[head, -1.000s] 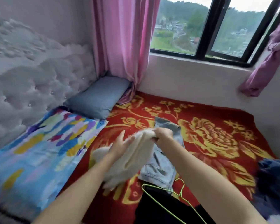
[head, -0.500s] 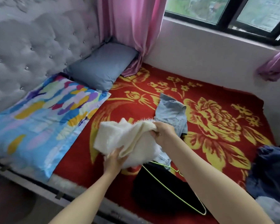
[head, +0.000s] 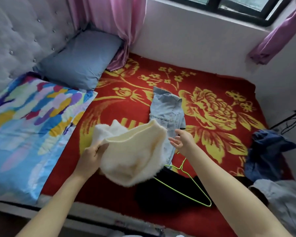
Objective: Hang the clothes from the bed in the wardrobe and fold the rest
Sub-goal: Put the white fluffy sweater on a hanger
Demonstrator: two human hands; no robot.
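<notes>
Cream fuzzy garment gripped by left hand alone.

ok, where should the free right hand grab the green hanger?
Probably the neck below the hook of the green hanger, from above: it lies flat on the black garment, hook end nearest the open right hand.
</notes>
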